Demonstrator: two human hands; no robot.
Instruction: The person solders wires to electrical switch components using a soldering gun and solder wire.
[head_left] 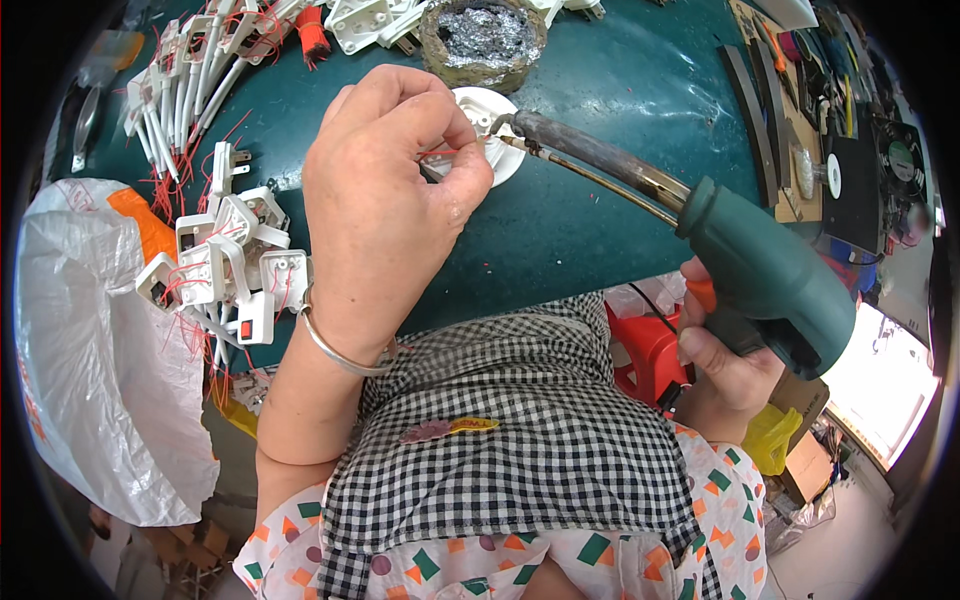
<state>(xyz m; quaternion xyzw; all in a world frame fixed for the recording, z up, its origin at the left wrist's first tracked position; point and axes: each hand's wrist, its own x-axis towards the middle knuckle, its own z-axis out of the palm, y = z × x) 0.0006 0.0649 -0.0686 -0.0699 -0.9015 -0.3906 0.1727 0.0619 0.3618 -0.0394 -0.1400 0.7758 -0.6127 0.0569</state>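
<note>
My left hand (385, 205) pinches a thin red wire (440, 152) and holds it against a round white plastic part (490, 140) lying on the dark green table (580, 200). My right hand (725, 365) grips the green pistol handle of a soldering gun (770, 275). Its long dark barrel reaches up and left, and the tip (500, 125) touches the white part where the wire ends. A metal bangle (335, 350) circles my left wrist.
A pile of white plug housings with red wires (230, 260) lies left of my left hand, with more along the far left edge (190, 80). A round holder of silvery solder dross (483, 38) stands behind the part. A white plastic bag (90, 350) hangs at left. Tools (800, 110) clutter the right.
</note>
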